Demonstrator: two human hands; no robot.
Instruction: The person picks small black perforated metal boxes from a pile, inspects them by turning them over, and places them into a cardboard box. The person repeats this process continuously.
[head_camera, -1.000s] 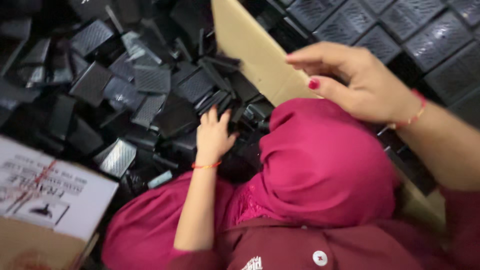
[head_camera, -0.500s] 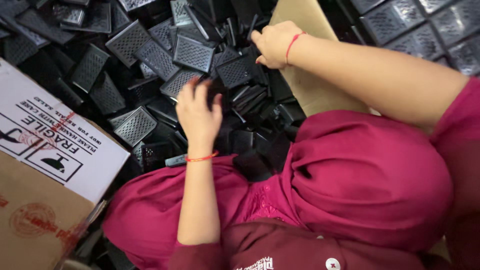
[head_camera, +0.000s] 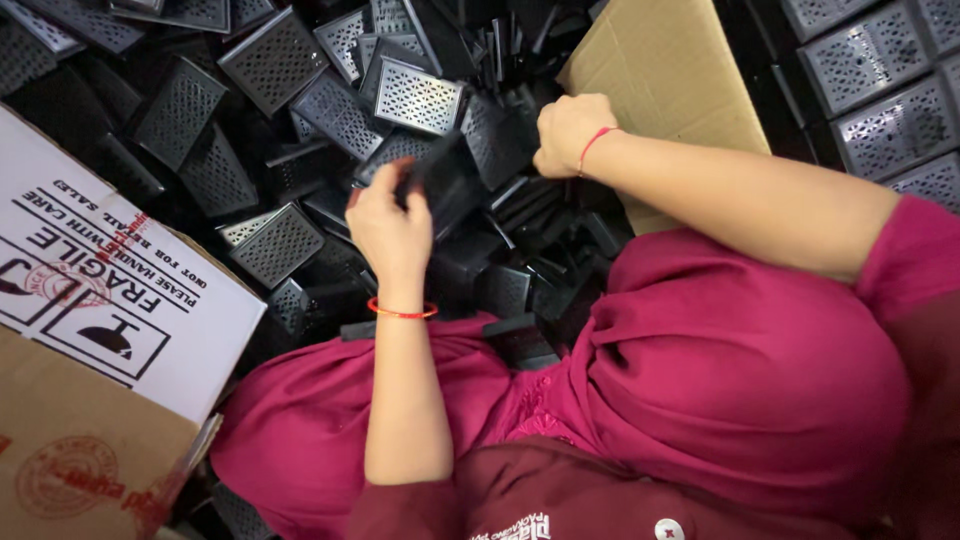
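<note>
My left hand (head_camera: 388, 228) grips a black perforated plastic part (head_camera: 448, 182) and holds it just above a heap of similar black grille pieces (head_camera: 275, 240). My right hand (head_camera: 568, 130) is closed in a fist on another dark piece at the edge of the heap, beside a brown cardboard sheet (head_camera: 660, 70). Both wrists carry a thin red thread band. My magenta clothing (head_camera: 700, 380) fills the lower middle and hides what lies under it.
A cardboard box (head_camera: 90, 400) with a white printed label stands at the lower left. More black perforated parts (head_camera: 880, 80) lie in rows at the upper right, beyond the cardboard sheet. Loose grille pieces (head_camera: 420, 95) cover the whole upper area.
The view has shifted, so the box and heap sit lower and nearer. My left hand has lifted a black part from the heap. My right hand has moved off the cardboard sheet down to the heap.
</note>
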